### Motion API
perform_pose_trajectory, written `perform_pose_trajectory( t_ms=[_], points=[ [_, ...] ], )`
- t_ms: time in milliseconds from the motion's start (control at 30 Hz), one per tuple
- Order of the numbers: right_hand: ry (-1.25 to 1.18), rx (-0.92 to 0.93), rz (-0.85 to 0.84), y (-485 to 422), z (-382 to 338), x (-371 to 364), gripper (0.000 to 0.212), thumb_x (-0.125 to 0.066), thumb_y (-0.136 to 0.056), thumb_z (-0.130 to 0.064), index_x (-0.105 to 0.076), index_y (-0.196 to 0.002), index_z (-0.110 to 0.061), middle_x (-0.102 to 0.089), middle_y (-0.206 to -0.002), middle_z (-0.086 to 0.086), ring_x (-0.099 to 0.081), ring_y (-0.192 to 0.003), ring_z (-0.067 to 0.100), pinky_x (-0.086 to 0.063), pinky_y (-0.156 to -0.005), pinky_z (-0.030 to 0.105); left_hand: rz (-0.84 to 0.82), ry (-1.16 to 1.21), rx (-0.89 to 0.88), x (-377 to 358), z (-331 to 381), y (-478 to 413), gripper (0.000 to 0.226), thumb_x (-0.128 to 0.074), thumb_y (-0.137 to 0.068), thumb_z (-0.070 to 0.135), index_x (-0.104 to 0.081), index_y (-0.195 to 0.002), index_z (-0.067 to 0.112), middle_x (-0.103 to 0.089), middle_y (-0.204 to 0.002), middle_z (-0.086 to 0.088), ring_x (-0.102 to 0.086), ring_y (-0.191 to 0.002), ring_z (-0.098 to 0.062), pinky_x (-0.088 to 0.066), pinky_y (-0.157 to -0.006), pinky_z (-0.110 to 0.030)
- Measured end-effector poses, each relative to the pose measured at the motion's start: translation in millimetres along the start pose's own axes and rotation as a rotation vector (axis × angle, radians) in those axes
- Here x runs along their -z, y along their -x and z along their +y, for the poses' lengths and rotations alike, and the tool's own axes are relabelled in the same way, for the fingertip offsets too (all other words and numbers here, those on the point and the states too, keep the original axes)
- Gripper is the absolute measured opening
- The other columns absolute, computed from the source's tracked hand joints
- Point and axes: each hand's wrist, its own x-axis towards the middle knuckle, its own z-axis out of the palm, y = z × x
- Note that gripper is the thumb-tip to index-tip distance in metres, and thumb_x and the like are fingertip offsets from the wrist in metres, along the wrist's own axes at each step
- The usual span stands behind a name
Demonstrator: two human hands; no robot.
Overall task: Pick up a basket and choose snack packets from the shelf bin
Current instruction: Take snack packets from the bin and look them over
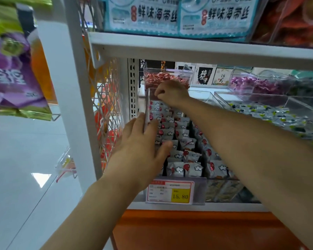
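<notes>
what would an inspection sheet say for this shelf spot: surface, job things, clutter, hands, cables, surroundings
surface: white shelf with clear bins, price tag reading 15.80 at the front
job's things: white snack packets with red and cloud print fill the left bin; basket not in view
clutter: nothing seen
hands: left hand flat, fingers straight, against that bin's left wall; right hand curled at the bin's back, hold unclear
cables: nothing seen
surroundings: red-wrapped sweets behind, purple-wrapped sweets to the right, purple bags hanging left, pale floor
</notes>
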Motion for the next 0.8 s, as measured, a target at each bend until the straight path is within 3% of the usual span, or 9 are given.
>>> perform_pose_trajectory(
  t_ms=[133, 267, 400, 500, 567, 667, 800],
  points=[
    [0.275, 0.024, 0.004, -4, -9, -16, 0.018, -0.06, -0.087, -0.015, -0.064, -0.102, -0.007, -0.06, -0.111, 0.01, -0.046, -0.113, 0.025, -0.044, -0.084, 0.034, -0.002, 0.023, -0.002, 0, 0, 0, 0.065, -0.031, -0.09, 0.058, -0.014, -0.147, 0.03, 0.001, -0.157, 0.004, 0.004, -0.142, -0.015, -0.015, -0.114, -0.042],
    [0.222, -0.016, -0.002, -7, -15, -18, 0.016, -0.057, -0.089, -0.016, -0.064, -0.099, -0.006, -0.06, -0.111, 0.01, -0.05, -0.111, 0.024, -0.049, -0.088, 0.035, -0.004, 0.027, -0.003, -1, -1, 0, 0.063, -0.031, -0.091, 0.057, -0.016, -0.146, 0.031, 0.0, -0.157, 0.004, 0.003, -0.142, -0.014, -0.015, -0.113, -0.043],
    [-0.135, -0.068, 0.08, 3, -16, 3, 0.015, -0.054, -0.092, -0.017, -0.064, -0.092, -0.006, -0.067, -0.096, 0.009, -0.06, -0.082, 0.015, -0.051, -0.08, 0.027, 0.002, 0.036, -0.005, 0, -1, 1, 0.06, -0.032, -0.091, 0.056, -0.018, -0.145, 0.031, -0.002, -0.157, 0.002, 0.001, -0.142, -0.015, -0.018, -0.113, -0.045],
    [-0.327, -0.071, 0.288, 32, -21, 25, 0.013, -0.053, -0.094, -0.012, -0.061, -0.092, -0.002, -0.065, -0.094, 0.008, -0.056, -0.08, 0.013, -0.043, -0.075, 0.019, 0.046, 0.002, 0.0, 2, 1, 4, 0.06, -0.03, -0.092, 0.054, -0.016, -0.146, 0.031, -0.004, -0.157, -0.001, -0.003, -0.142, -0.019, -0.013, -0.114, -0.046],
    [-0.496, -0.081, 0.401, 59, -27, 38, 0.008, -0.053, -0.093, -0.008, -0.06, -0.088, -0.005, -0.062, -0.084, -0.001, -0.062, -0.075, 0.007, -0.044, -0.067, 0.014, 0.128, -0.075, 0.004, 3, 3, 7, 0.061, -0.028, -0.092, 0.053, -0.016, -0.146, 0.028, -0.006, -0.157, -0.003, -0.006, -0.142, -0.021, -0.009, -0.114, -0.047],
    [-0.8, -0.178, 0.437, 107, -34, 56, 0.017, -0.051, -0.093, -0.006, -0.051, -0.08, -0.016, -0.058, -0.075, -0.002, -0.061, -0.056, 0.002, -0.051, -0.052, 0.02, 0.259, -0.073, 0.002, 8, 9, 14, 0.057, -0.036, -0.093, 0.046, -0.026, -0.144, 0.023, -0.018, -0.155, -0.005, -0.015, -0.139, -0.024, -0.016, -0.111, -0.048],
    [-1.138, -0.3, 0.403, 171, -35, 80, 0.013, -0.052, -0.094, -0.005, -0.056, -0.081, -0.008, -0.058, -0.07, 0.004, -0.058, -0.049, 0.007, -0.054, -0.051, 0.023, 0.397, -0.014, -0.018, 15, 17, 24, 0.051, -0.044, -0.091, 0.039, -0.045, -0.135, 0.012, -0.043, -0.138, -0.011, -0.035, -0.124, -0.032, -0.029, -0.1, -0.049]
  ],
)
